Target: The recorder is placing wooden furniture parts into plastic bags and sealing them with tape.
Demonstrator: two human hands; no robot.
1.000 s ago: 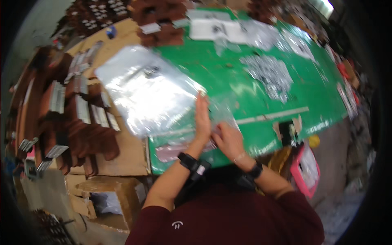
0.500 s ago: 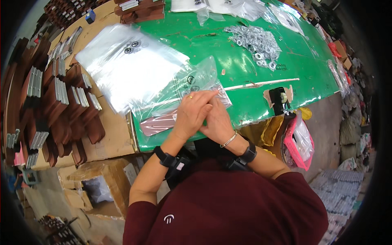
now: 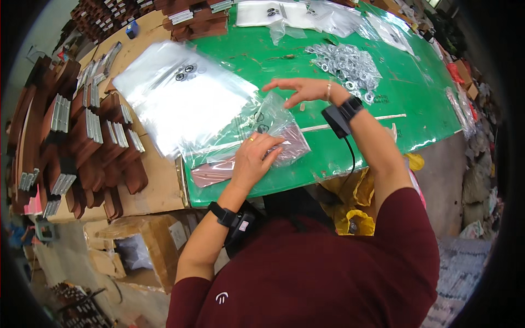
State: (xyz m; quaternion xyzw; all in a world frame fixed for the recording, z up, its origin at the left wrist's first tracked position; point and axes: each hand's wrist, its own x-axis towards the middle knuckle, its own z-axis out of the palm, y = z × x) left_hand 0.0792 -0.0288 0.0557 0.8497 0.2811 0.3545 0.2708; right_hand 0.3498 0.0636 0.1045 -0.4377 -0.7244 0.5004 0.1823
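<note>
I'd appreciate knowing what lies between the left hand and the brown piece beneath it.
In the head view, clear plastic film separates the left hand from the brown piece.

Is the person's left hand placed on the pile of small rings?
No, the left hand lies on a clear plastic bag over the reddish-brown piece, while the pile of small rings is farther right.

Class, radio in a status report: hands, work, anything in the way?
Left hand on clear plastic over reddish-brown panel. Right hand raised, open, seemingly empty. Clear bag stack close by, up-left, might crowd it.
</note>
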